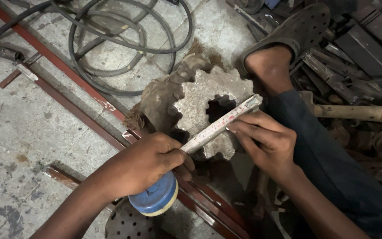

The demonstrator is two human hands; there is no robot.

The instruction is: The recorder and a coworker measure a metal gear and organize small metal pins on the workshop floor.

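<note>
the left hand [144, 166] is clenched around a blue tape measure case [154, 199]. its thin yellow blade [219, 126], springy and sharp-edged, runs up from those fingers across the toothed cast gear [208, 108] to the right hand [264, 141], whose fingers [244, 128] pinch and press it flat near the hooked tip. the gear looks heavy, stiff, rough and rusty, best gripped by its teeth or through the splined bore. it lies on the concrete floor [27, 128], crowded by red steel bars [80, 104] beside the left fingers; hoses [124, 42] beyond, scrap metal [354, 53] past the right.
</note>
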